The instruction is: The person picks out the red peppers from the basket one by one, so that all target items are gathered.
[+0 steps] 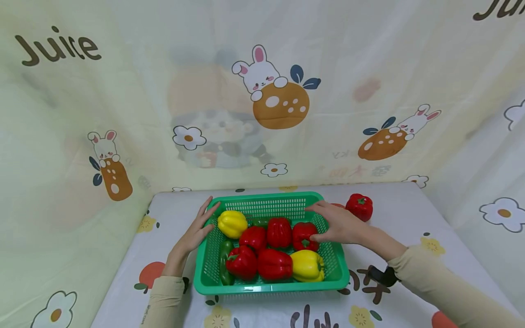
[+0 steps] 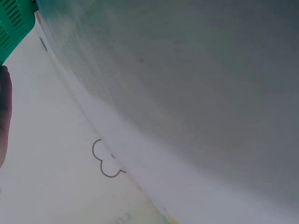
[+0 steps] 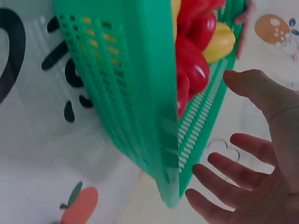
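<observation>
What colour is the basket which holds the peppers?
The basket is green, as the head view shows best.

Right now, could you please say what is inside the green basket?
Inside the green basket are five red peppers, two yellow peppers and long green vegetables, partly hidden at the back. Anything beneath is covered.

At lower centre, the basket (image 1: 287,287) is green, the peppers (image 1: 275,264) red or yellow, the cucumber (image 1: 224,264) dark green, the sleeves (image 1: 447,282) beige. Above, white rabbits (image 1: 259,78) and orange-brown fruits (image 1: 279,117) pattern the cream curtain (image 1: 143,82).
</observation>
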Demonstrator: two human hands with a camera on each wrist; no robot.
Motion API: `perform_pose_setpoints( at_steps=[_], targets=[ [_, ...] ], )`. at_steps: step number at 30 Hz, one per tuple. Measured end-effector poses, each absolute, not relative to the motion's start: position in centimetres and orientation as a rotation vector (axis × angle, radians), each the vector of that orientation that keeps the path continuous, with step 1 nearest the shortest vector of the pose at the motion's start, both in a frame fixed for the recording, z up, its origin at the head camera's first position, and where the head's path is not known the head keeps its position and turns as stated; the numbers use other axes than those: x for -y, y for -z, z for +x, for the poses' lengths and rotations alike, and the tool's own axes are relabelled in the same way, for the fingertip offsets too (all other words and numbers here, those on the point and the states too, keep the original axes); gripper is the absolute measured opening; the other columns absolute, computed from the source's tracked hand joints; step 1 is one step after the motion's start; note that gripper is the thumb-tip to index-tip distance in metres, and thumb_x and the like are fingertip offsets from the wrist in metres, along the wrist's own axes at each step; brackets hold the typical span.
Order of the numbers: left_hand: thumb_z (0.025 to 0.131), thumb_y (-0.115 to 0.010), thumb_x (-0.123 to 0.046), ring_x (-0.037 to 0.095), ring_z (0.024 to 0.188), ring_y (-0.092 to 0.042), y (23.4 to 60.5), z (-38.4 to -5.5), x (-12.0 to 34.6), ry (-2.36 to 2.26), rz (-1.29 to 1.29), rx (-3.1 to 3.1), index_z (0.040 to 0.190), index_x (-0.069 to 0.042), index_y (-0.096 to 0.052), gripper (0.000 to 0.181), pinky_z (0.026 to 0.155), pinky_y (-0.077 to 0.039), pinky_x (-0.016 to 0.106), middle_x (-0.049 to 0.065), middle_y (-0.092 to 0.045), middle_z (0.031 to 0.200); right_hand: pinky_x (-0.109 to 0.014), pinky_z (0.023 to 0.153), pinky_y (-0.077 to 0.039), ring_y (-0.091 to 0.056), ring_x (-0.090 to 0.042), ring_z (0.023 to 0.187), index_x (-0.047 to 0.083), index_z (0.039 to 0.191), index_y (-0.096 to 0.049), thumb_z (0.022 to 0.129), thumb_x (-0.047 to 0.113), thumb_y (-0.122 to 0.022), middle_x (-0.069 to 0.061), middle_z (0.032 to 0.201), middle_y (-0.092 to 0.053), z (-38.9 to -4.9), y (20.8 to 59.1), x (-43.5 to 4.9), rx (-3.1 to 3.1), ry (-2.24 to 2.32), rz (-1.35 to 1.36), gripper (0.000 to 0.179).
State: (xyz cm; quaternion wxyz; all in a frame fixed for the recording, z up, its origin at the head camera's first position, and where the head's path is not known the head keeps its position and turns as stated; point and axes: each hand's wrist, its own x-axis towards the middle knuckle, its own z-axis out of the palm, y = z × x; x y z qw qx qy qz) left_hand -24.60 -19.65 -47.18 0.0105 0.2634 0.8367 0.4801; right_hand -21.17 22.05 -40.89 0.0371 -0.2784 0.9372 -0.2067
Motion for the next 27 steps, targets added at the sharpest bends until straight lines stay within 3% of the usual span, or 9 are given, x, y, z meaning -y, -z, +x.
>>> perform_pose_setpoints(
  at_steps=[6, 17, 27],
  targets=[
    [0.091, -0.044, 0.007, 0.05, 0.145, -0.003, 50.0, -26.1, 20.3, -1.507, 0.823, -2.639, 0.15, 0.005, -0.033, 0.06, 0.104, -0.01, 0.077, 0.025, -0.002, 0.162, -0.04, 0.078, -0.057, -0.061, -0.028, 0.104, 0.008, 0.134, -0.058, 0.076, 0.036, -0.083, -0.014, 0.129, -0.058, -21.1, 42.0, -20.8, -2.811, 0.581, -0.88, 0.069],
    [0.091, -0.045, -0.004, 0.043, 0.148, -0.004, 50.8, -26.7, 20.8, -1.499, 0.82, -2.649, 0.153, -0.007, -0.035, 0.063, 0.106, -0.011, 0.075, 0.012, -0.002, 0.165, -0.061, 0.101, -0.038, -0.057, -0.027, 0.112, 0.006, 0.131, -0.06, 0.077, 0.034, -0.082, -0.011, 0.125, -0.062, -21.4, 43.6, -20.4, -2.828, 0.485, -0.981, 0.065],
    [0.091, -0.045, -0.004, 0.045, 0.147, -0.005, 51.0, -26.8, 20.8, -1.497, 0.828, -2.653, 0.153, -0.006, -0.035, 0.062, 0.105, -0.012, 0.076, 0.018, -0.003, 0.164, -0.064, 0.103, -0.035, -0.057, -0.027, 0.11, 0.008, 0.128, -0.062, 0.079, 0.032, -0.081, -0.01, 0.121, -0.063, -22.0, 44.2, -20.2, -2.813, 0.431, -0.972, 0.057]
  ],
)
